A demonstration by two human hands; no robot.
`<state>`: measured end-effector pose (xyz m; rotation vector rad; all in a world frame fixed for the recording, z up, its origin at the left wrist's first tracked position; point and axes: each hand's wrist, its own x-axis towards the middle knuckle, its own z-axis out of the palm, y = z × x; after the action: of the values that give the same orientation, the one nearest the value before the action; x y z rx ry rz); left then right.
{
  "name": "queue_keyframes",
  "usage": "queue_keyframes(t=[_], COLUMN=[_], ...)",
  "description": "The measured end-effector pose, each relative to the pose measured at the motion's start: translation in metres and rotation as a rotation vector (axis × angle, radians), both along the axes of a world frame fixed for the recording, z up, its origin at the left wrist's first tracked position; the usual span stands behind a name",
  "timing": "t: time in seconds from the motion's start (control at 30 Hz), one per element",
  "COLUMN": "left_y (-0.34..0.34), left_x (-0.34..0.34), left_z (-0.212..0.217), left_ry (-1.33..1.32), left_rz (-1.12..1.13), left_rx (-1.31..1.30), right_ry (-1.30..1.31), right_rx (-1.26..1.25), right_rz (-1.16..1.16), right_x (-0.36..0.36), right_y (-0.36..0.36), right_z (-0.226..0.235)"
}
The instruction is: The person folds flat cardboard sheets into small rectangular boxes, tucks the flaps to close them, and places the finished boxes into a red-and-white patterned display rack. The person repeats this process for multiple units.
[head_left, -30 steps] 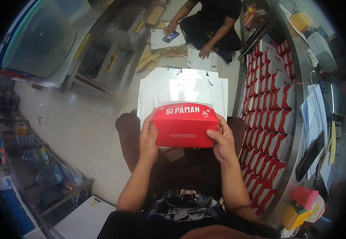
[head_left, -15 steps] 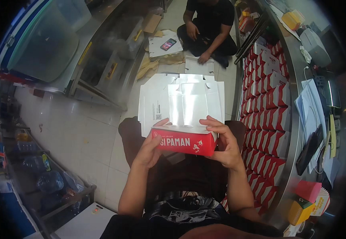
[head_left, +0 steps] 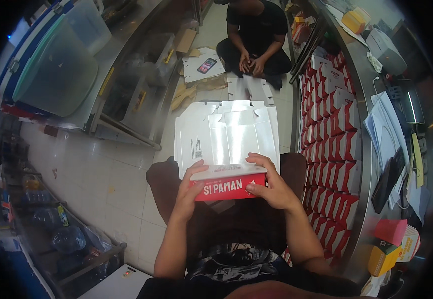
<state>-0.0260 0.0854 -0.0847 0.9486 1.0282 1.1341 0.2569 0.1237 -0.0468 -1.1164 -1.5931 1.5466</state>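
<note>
Red in front and white on top, the folded carton (head_left: 225, 190) sits at the dial's centre, held above the lap. At its 9 o'clock end the left hand (head_left: 188, 193) grips it; at 3 o'clock the right hand (head_left: 274, 189) does likewise, both thumbs on the red face. Just beyond, at 12 o'clock, lies a pile of flat white blanks (head_left: 231, 132). Farther off, between 11 and 12, a phone (head_left: 207, 65) rests on white card (head_left: 192, 74); between 12 and 1 sits a co-worker (head_left: 256, 25) in black. Red-and-white boxes (head_left: 327, 149) stand in rows near 3 o'clock.
</note>
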Motion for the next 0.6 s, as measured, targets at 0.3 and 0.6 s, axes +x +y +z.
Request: queue_keyframes(t=[0.3, 0.6], left_y=[0.004, 0.010], left_x=[0.009, 0.034], left_z=[0.009, -0.009], left_ry=[-0.007, -0.142], left_rz=[0.066, 0.481], left_rx=[0.053, 0.112], right_ry=[0.093, 0.036], right_rx=[-0.054, -0.035], right_rz=[-0.046, 0.038], right_x=[0.008, -0.001], right_y=[0.002, -0.005], right_z=[-0.012, -0.008])
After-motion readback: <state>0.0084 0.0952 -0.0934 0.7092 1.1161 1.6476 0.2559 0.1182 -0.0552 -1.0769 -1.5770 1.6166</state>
